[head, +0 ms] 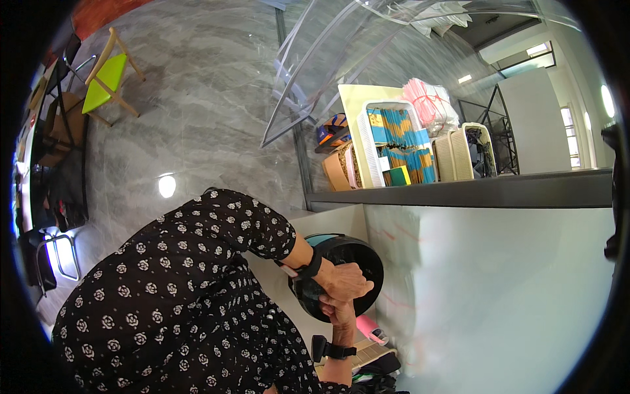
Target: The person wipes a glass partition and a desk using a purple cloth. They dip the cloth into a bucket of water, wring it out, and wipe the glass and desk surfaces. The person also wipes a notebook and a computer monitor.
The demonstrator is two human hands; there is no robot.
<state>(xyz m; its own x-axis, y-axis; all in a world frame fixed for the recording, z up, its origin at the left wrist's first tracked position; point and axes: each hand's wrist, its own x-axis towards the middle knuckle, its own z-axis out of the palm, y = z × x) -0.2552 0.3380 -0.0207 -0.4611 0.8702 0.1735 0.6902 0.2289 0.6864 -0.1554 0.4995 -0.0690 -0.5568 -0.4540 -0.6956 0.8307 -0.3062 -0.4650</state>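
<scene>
A round black bucket (366,256) stands beside a pale frosted panel, with something teal (320,239) at its far-left rim. Both my hands are over its opening, close together and touching. My left hand (347,283) is curled, its knuckles up, with a black band on the wrist. Just below it in the picture, my right hand (338,311) has its fingers bent against the left; a black strapped device (334,348) circles that wrist. Whether anything is between the fingers is hidden. The bucket's inside is too dark to make out.
A pink bottle (371,329) lies near the bucket, above a woven basket (366,355). The frosted panel (492,276) has a dark frame (467,191). Beyond it are a white basket (364,130) of blue packets and a cream basket (452,160). A green-seated chair (106,81) stands far left.
</scene>
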